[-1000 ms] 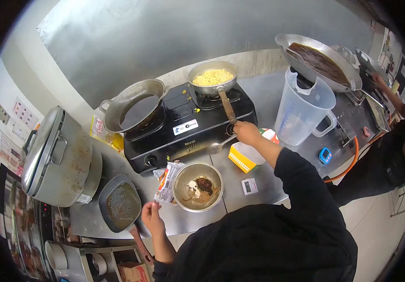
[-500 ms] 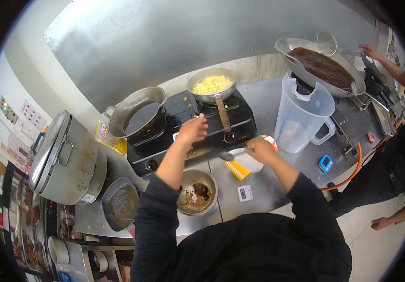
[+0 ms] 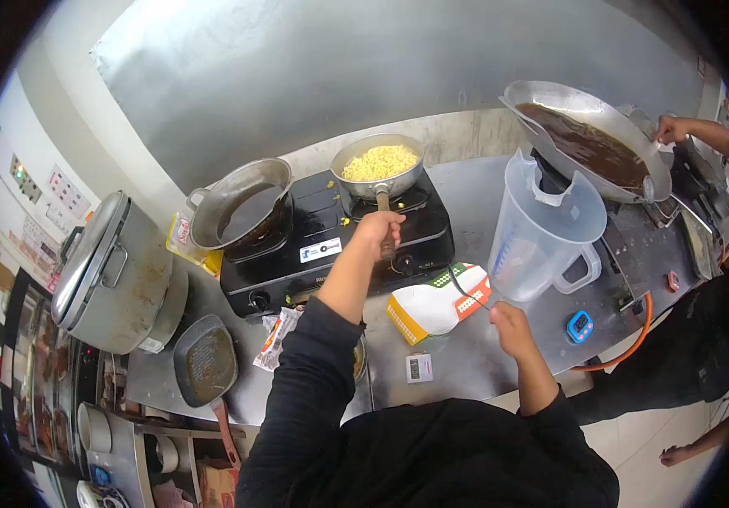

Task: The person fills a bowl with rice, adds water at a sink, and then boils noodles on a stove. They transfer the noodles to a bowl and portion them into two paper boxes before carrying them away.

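L hand (image 3: 379,229) clamped on pan handle (image 3: 379,203), R hand (image 3: 512,326) pinching utensil (image 3: 466,292); stove label (image 3: 320,250) unreadable

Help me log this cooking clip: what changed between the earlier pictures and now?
The left hand rose from beside the packet, reached over the stove and took hold of the noodle pan's handle. The right hand, holding a thin utensil, drew back from the stove front toward the body. The noodle pan, dark pot and jug stayed in place.
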Demonstrator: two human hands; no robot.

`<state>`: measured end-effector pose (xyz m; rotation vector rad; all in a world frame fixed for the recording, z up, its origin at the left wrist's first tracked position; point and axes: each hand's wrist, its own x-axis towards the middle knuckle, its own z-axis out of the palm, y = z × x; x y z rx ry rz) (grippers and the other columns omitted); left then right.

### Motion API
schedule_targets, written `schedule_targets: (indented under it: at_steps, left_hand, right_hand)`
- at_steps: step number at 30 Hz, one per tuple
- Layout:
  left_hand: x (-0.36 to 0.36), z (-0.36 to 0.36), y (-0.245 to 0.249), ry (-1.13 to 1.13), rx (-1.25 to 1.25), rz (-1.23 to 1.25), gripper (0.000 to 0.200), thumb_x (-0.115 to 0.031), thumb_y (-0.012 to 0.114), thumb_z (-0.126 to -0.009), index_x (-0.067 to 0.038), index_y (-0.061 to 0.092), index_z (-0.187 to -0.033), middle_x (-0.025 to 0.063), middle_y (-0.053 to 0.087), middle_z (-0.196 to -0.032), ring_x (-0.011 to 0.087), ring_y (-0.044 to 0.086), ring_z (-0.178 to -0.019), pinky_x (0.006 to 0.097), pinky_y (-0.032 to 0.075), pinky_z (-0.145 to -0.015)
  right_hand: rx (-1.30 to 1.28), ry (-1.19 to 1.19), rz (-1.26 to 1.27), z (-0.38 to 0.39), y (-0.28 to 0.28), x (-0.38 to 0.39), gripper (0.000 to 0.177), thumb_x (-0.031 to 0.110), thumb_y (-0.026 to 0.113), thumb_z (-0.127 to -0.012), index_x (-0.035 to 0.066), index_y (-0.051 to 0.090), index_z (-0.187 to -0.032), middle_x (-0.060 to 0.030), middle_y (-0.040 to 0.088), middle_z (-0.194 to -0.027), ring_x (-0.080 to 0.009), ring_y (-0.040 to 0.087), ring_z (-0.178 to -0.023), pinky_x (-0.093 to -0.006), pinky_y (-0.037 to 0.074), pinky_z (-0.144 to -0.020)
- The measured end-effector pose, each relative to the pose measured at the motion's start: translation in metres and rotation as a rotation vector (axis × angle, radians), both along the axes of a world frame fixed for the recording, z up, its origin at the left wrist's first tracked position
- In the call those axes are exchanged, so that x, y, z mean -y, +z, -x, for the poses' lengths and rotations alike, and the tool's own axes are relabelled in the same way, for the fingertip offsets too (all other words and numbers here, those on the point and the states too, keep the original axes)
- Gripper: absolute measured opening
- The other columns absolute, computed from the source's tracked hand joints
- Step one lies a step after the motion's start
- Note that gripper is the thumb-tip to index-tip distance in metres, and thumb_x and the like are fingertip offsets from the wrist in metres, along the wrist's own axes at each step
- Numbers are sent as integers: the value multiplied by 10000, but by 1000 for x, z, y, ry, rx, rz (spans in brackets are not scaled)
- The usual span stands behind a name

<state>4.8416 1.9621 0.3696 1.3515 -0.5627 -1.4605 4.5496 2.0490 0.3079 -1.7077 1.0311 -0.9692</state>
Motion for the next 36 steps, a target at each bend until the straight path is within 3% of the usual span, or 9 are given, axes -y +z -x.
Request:
schedule_targets:
  at_steps: [2, 5, 11, 13, 17, 21, 24, 29, 36]
  left_hand:
    - [-11, -8, 1, -10, -21, -12, 156, -81, 579, -709, -82, 472, -596, 1, 433, -493, 120, 427, -402, 272, 380, -399]
    - [-40, -8, 8, -6, 37, -29, 145, -90, 571, -723, -91, 460, -629, -15, 432, -504, 94, 417, -406, 250, 368, -391]
    - [-128, -16, 17, -72, 85, 27, 154, -100, 600, -692, -81, 447, -685, -26, 435, -527, 85, 427, -411, 229, 351, -379]
    - [-169, -17, 26, -100, 141, 53, 153, -96, 600, -686, -71, 452, -712, -20, 434, -527, 89, 431, -389, 225, 345, -362]
    - [-249, -18, 42, -97, 106, -3, 135, -77, 584, -704, -60, 451, -709, 6, 434, -518, 104, 422, -367, 236, 344, -340]
    - [-319, -21, 47, -121, 168, -74, 154, -56, 591, -697, -59, 438, -715, 4, 427, -511, 98, 421, -355, 236, 347, -329]
    - [-366, -21, 45, -92, 79, -177, 171, -36, 596, -688, -52, 430, -726, 8, 432, -514, 95, 421, -351, 232, 346, -326]
    - [-422, -25, 32, -89, 24, -214, 187, -30, 606, -681, -45, 430, -742, 10, 437, -521, 88, 420, -356, 223, 350, -330]
    - [-460, -30, 20, -19, 59, -189, 183, -38, 606, -678, -37, 436, -744, 10, 448, -533, 87, 429, -365, 217, 354, -334]
  right_hand:
    - [106, -9, 31, 9, -5, 9, 295, 239, 495, -823, -4, 481, -657, -78, 448, -565, -136, 431, -579, -283, 351, -534]
    - [-21, -18, 110, 11, 13, 21, 285, 217, 420, -857, -6, 492, -694, -93, 465, -583, -160, 467, -624, -291, 370, -566]
    - [-162, -26, 255, -29, 60, 39, 241, 217, 410, -860, 8, 506, -789, -165, 523, -652, -306, 527, -628, -365, 389, -572]
    - [-210, -69, 443, -48, 88, 41, 201, 198, 416, -852, 23, 515, -841, -188, 552, -711, -369, 530, -679, -405, 400, -591]
    - [-552, -73, 634, -92, 144, 30, 142, 149, 433, -811, 33, 507, -848, -177, 575, -751, -352, 551, -725, -429, 422, -622]
    - [-796, 10, 875, -143, 154, 10, 128, 115, 476, -736, 32, 514, -827, -161, 584, -725, -317, 573, -701, -418, 442, -598]
    - [-886, 302, 827, -164, 152, -15, 168, 139, 509, -691, 29, 533, -816, -155, 582, -675, -304, 579, -658, -407, 453, -578]
    - [-721, 643, 652, -188, 136, -45, 148, 207, 573, -634, 62, 577, -662, -114, 582, -635, -286, 574, -634, -388, 444, -583]
    - [-600, 840, 402, -221, 121, -99, 166, 214, 621, -614, 57, 566, -625, -113, 573, -618, -269, 559, -611, -352, 423, -564]
